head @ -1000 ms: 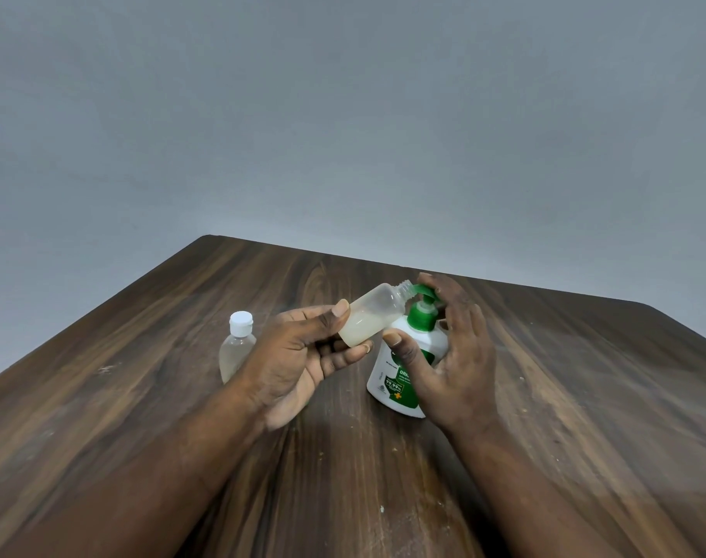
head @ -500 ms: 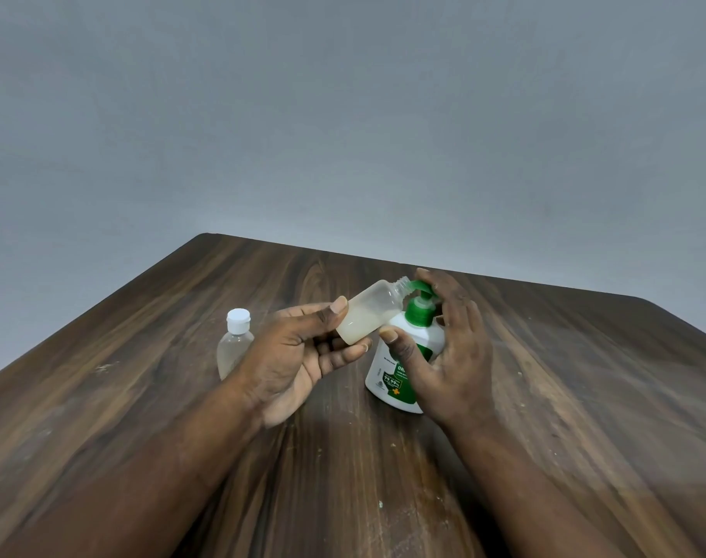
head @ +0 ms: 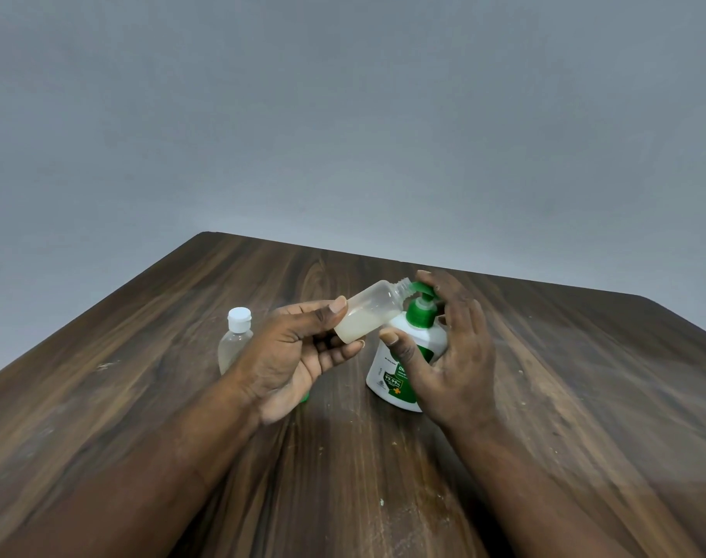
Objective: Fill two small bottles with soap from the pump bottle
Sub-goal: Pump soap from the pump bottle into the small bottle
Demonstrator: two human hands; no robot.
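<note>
Holding the small open bottle (head: 367, 316) tilted at the centre of the frame, the left hand (head: 299, 356) pinches its base between thumb and fingertips. The threaded mouth angles up and right to meet the green pump head (head: 418, 287) of the pump bottle (head: 423, 340). Cloudy soap sits in its lower part, so I'd call this one mid-fill. Just right of centre, the right hand (head: 451, 356) wraps the pump bottle, thumb braced on the white front and fingers curved over the top. Left of centre stands the capped small bottle (head: 236, 344), upright on the wooden table (head: 544, 416) and partly hidden behind the left hand.

To do this well, I'd keep the mouth snug under the spout before each press. Press slow and full, and let the thumb steady the body so the pump bottle doesn't rock. Keep the tilt gentle, or the soap already inside may creep toward the neck. A dribble on the outside could loosen that pinch.

Against half a second ago, almost nothing shifts: same grips, same tilt, capped bottle in the same spot. The soap level looks unchanged, though that's too fine to call. Against a second ago, the whole group sits a touch higher in the frame.
</note>
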